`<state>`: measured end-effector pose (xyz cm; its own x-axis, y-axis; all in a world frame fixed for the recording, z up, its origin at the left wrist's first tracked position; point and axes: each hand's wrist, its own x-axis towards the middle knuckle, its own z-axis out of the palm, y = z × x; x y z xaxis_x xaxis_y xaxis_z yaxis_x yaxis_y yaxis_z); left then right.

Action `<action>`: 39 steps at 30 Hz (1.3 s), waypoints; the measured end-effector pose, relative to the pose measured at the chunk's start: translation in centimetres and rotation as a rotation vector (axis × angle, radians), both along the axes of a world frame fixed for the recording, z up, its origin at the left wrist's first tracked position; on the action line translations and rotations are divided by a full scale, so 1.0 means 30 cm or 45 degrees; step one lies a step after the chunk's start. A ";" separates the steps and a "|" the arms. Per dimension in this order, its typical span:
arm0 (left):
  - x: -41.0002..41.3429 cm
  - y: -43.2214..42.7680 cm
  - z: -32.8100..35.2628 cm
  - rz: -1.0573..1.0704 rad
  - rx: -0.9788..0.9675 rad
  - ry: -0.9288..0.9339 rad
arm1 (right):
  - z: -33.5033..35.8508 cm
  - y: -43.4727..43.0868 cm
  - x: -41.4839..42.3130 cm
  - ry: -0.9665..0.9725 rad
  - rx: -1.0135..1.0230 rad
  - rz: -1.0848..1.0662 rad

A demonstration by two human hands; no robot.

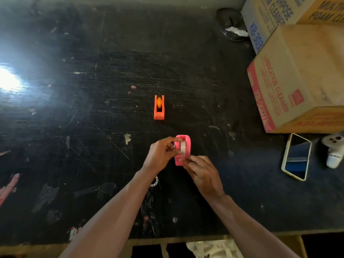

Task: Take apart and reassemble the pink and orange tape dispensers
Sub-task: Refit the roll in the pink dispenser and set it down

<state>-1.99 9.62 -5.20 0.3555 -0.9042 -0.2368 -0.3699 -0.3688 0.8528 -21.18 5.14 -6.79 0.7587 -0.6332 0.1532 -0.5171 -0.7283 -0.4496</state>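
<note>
The pink tape dispenser (187, 141) stands on the black table (93, 127) near its front edge, with a clear tape roll (183, 148) sitting in it. My left hand (161, 155) pinches the roll from the left side with thumb and curled fingers. My right hand (202, 174) grips the dispenser's near end, where the cutter is, and hides it. The orange tape dispenser (159, 107) stands alone farther back, with a yellow-orange roll inside and no hand near it.
Cardboard cleaner boxes (297, 81) are stacked at the right. In front of them lie a phone (296, 157) and a white plug adapter (334, 151). A dark round object (230, 23) sits at the back. Glare covers the table's left side.
</note>
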 end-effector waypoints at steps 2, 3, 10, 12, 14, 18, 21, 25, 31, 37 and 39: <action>0.002 -0.001 0.004 -0.005 0.001 -0.001 | -0.014 0.008 -0.013 0.022 -0.024 0.014; 0.003 -0.002 0.003 -0.006 0.002 -0.005 | -0.018 0.008 -0.017 0.030 -0.031 0.021; -0.002 -0.001 -0.002 0.004 0.006 -0.051 | -0.003 0.007 -0.016 0.035 -0.035 0.025; -0.004 0.001 0.000 0.010 0.006 -0.063 | 0.007 0.019 -0.005 -0.009 0.061 -0.072; -0.006 0.007 0.000 0.010 0.012 -0.044 | 0.019 0.038 0.006 -0.043 0.176 -0.197; 0.009 0.027 0.001 0.080 0.022 0.034 | 0.043 0.073 0.034 -0.116 0.423 -0.482; 0.039 0.038 -0.008 0.165 0.061 0.001 | 0.048 0.089 0.066 -0.104 0.608 -0.668; 0.084 0.038 -0.042 0.394 0.090 -0.156 | 0.036 0.082 0.139 -0.058 0.697 -0.801; 0.173 0.016 -0.104 0.253 0.220 -0.715 | 0.011 0.054 0.222 -0.020 0.598 -0.887; 0.214 0.014 -0.149 0.151 0.307 -0.872 | 0.006 -0.015 0.276 -0.059 0.542 -0.958; 0.212 0.013 -0.153 0.148 0.310 -0.870 | 0.006 -0.062 0.306 -0.083 0.517 -0.994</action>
<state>4.36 10.02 -9.78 0.5859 -0.8018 -0.1176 -0.7369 -0.5875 0.3344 -11.99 3.29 -6.62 0.0840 -0.9822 -0.1681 -0.7647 0.0446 -0.6428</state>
